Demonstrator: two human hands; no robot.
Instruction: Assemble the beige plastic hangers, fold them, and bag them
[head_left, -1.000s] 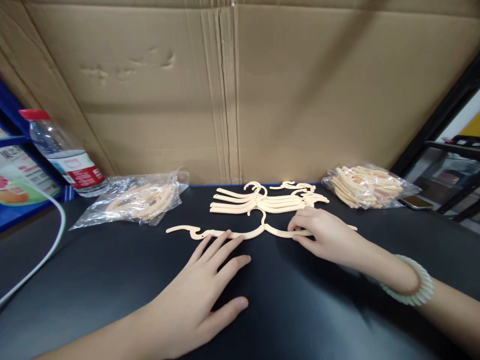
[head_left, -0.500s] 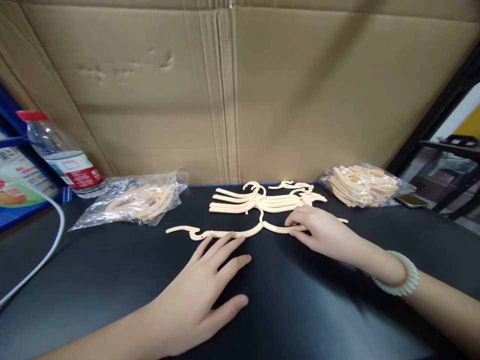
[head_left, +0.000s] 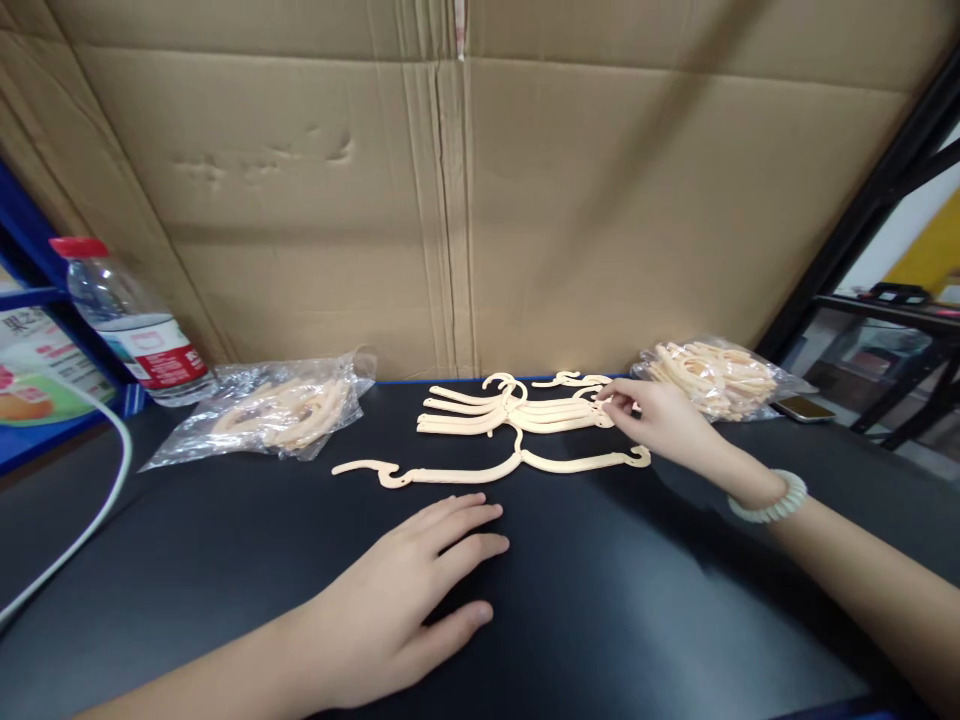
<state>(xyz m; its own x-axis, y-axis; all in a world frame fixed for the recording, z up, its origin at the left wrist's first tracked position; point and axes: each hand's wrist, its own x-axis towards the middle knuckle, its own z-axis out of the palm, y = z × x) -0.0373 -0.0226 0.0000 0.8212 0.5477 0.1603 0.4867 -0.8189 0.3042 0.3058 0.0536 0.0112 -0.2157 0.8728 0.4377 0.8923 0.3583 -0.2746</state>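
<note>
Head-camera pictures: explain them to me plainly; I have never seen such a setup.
There is no machine here: a person works with two bare hands. Every picture comes from one camera worn on the head, looking forward and down. On the black table lies a cream hanger, with a stack of similar hangers behind it. A clear bag of cream parts lies on either side, left and right. The left hand is spread and holds nothing. The right hand has its fingertips at the stack's right end; whether its grip has closed on a piece is unclear.

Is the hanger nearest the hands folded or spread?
Spread: the hanger lies with its two arms reaching out to opposite sides.
</note>
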